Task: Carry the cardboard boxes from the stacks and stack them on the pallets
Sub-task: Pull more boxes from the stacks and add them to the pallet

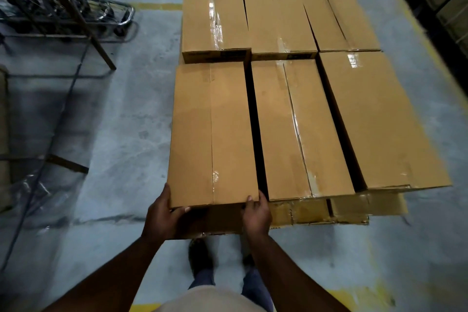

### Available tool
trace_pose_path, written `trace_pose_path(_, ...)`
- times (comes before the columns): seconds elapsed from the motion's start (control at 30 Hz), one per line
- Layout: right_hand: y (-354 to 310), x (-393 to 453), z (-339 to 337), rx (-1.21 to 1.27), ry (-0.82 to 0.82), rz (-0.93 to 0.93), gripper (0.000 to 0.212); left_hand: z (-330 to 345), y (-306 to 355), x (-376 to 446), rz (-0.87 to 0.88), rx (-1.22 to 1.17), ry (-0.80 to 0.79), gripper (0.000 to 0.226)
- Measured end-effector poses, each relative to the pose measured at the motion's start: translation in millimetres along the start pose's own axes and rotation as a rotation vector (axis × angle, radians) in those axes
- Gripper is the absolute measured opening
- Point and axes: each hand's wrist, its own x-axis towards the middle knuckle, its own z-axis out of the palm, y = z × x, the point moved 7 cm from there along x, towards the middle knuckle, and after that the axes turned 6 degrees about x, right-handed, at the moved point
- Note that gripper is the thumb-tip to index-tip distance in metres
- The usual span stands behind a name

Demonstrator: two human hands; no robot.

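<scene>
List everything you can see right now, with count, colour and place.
held box: one, brown, near-left of the top layer
other top boxes: five, brown, three far, two near
lower boxes: number unclear, brown, under the near row
metal trolley: one, silver, far left
plastic sheet: one, clear, floor at left
floor lines: yellow, around the stack
shoes: two, dark, below the held box
left hand: grips near-left corner
right hand: grips near-right corner
</scene>
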Motion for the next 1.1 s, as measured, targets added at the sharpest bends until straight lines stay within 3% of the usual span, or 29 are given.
trace_pose_path(0.2,-12.3,2.3,-18.1,-0.089,0.053,-0.057,0.05,10.7,-7.5,-0.3,-0.054,-0.031,0.004,0.101)
trace_pose_path(0.3,-12.5,-3.7,-22.9,-0.081,0.081,-0.065,0.05,8.8,-1.6,0.9,-0.033,-0.081,-0.011,0.092)
trace_pose_path(0.4,-10.6,-13.3,-23.6,-0.057,0.09,-0.047,0.054,7.2,-2.4,10.0,-0.116,-0.174,-0.039,0.082)
trace_pose_path(0.57,-13.5,-10.5,-25.7,-0.04,0.132,-0.025,0.052,19.8,-0.5,41.2,-0.19,-0.333,-0.238,0.118)
trace_pose_path(0.83,-11.4,-10.5,-23.6,-0.006,0.158,-0.02,0.053,27.9,-0.4,46.3,-0.161,-0.325,-0.274,0.137)
trace_pose_path(0.97,-6.1,-16.8,-16.6,0.195,0.219,0.032,0.061,29.5,1.8,47.5,-0.143,-0.25,-0.262,0.126)
trace_pose_path(1.1,-2.1,-15.2,-13.8,0.132,0.144,0.004,0.069,29.0,5.2,47.7,-0.145,-0.226,-0.261,0.119)
